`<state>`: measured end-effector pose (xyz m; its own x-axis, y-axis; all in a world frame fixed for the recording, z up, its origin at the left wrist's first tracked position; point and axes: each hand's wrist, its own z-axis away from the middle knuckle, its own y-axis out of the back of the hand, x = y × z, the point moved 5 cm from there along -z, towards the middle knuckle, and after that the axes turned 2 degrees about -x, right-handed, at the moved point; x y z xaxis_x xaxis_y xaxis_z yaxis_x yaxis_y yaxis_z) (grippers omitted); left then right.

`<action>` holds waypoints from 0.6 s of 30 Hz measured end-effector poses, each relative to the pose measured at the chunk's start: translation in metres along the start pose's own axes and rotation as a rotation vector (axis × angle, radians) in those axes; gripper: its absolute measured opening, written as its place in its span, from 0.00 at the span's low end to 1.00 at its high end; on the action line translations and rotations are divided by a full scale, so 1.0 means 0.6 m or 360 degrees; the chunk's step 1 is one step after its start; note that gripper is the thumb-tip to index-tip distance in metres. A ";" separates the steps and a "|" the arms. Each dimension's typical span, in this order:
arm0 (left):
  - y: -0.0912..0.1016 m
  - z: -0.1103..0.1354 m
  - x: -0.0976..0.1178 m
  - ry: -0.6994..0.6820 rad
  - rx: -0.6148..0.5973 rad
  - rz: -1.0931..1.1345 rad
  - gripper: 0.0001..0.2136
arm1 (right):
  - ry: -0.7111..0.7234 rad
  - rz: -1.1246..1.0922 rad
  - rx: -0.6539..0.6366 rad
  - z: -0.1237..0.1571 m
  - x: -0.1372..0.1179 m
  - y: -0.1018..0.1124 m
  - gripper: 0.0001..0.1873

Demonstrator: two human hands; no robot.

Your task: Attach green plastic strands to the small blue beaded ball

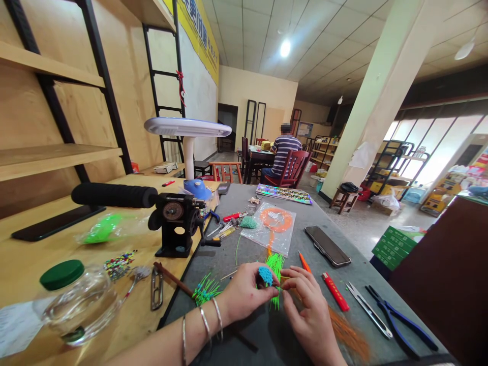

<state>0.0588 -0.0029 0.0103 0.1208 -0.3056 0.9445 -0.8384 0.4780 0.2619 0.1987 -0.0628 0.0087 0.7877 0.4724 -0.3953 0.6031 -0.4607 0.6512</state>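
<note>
In the head view my left hand (pixel 246 285), with bracelets at the wrist, is closed around a small blue beaded piece (pixel 265 276). Bright green strands (pixel 275 264) lie just beyond and between my hands. My right hand (pixel 308 307) is beside them, fingers bent with thumb and fingertips near each other at the strands. Whatever may be between those fingertips is too small to make out. Left of my left hand lies a bunch of green strands with blue tips (pixel 206 290). Orange-brown fibres (pixel 348 330) stretch out from under my right hand.
Right of my hands lie a red lighter (pixel 335 292), tweezers (pixel 369 310), blue-handled pliers (pixel 400 320) and a phone (pixel 328 246). A black hand-crank winder (pixel 176 223), a lamp (pixel 188 127) and a green-lidded jar (pixel 80 305) stand leftward. A person (pixel 285 152) sits farther back.
</note>
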 end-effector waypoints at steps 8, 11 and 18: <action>-0.003 0.001 -0.002 -0.0005 -0.0012 0.0050 0.06 | -0.0029 -0.0061 0.0025 0.000 0.002 0.000 0.04; -0.002 0.000 -0.002 -0.0016 -0.0013 0.0026 0.06 | -0.0038 -0.0062 0.0042 0.000 0.001 0.002 0.04; -0.003 0.000 -0.003 0.0005 -0.0005 0.0014 0.06 | 0.0020 0.0013 0.0017 -0.001 -0.003 0.001 0.04</action>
<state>0.0601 -0.0030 0.0085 0.1152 -0.2989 0.9473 -0.8376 0.4834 0.2544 0.1975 -0.0636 0.0104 0.7911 0.4780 -0.3817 0.5979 -0.4726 0.6474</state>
